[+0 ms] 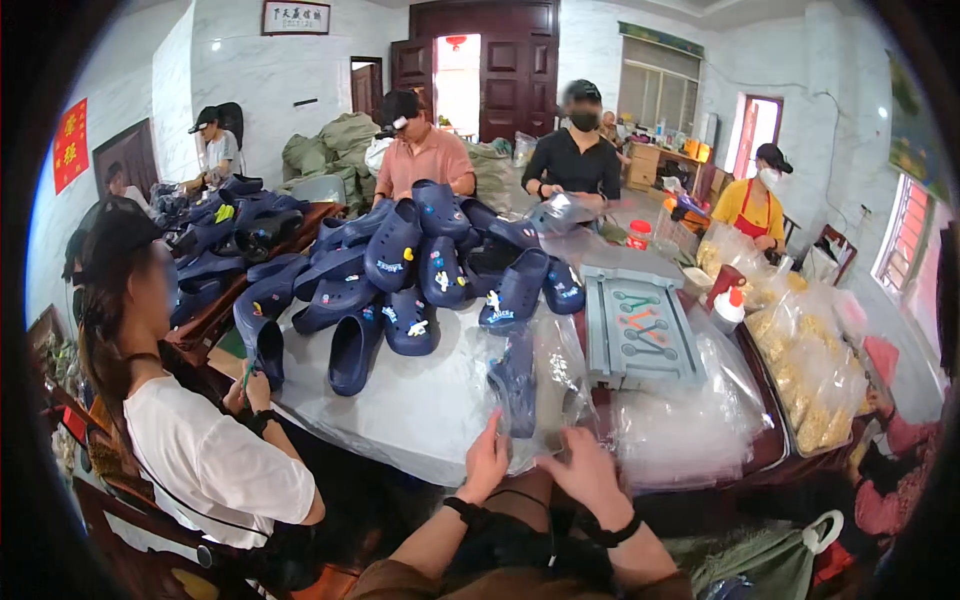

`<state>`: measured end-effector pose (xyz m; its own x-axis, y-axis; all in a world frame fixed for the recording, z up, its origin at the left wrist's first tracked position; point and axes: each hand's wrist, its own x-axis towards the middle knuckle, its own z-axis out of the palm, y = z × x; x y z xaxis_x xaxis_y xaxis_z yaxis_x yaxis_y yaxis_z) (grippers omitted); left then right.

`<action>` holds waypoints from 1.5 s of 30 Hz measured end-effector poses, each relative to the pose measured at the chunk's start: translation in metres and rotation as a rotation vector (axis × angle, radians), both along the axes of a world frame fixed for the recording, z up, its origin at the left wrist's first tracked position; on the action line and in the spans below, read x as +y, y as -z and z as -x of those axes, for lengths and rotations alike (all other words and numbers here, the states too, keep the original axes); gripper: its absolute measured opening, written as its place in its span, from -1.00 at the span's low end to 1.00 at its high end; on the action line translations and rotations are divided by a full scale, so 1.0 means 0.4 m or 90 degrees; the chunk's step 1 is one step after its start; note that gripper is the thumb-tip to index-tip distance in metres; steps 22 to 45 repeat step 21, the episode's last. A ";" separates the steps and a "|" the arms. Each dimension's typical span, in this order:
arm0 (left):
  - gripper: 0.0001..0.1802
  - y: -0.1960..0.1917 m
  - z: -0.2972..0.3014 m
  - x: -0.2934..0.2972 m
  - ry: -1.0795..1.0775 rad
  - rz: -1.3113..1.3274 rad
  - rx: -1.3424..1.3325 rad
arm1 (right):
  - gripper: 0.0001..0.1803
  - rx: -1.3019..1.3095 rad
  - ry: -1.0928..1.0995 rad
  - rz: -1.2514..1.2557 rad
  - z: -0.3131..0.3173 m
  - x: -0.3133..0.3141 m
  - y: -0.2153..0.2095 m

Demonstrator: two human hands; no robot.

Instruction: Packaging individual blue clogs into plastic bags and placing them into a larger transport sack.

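A clear plastic bag (562,392) lies at the table's near edge with a navy clog (516,390) inside it. My left hand (486,462) is at the bag's near left side, fingers stretched forward against the plastic. At the near right corner is my right hand (586,468), with thumb and fingers apart and close to the bag. How firmly either hand touches the plastic does not show. Just beyond the bag rises a heap of navy clogs (408,318), several with small coloured charms.
On the right are a grey plastic case (640,325), a stack of clear bags (690,415), a white bottle (728,310) and a tray of bagged yellowish pieces (815,380). A person in white (205,450) works at my left; others stand across the table.
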<state>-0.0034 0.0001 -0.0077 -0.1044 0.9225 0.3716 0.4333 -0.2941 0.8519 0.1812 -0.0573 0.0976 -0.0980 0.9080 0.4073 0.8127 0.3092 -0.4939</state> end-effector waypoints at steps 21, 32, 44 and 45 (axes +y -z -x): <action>-0.09 0.091 0.102 0.071 0.494 0.145 -0.162 | 0.25 0.050 0.025 0.013 0.030 0.132 0.114; -0.09 0.091 0.102 0.071 0.494 0.145 -0.162 | 0.25 0.050 0.025 0.013 0.030 0.132 0.114; -0.09 0.091 0.102 0.071 0.494 0.145 -0.162 | 0.25 0.050 0.025 0.013 0.030 0.132 0.114; -0.09 0.091 0.102 0.071 0.494 0.145 -0.162 | 0.25 0.050 0.025 0.013 0.030 0.132 0.114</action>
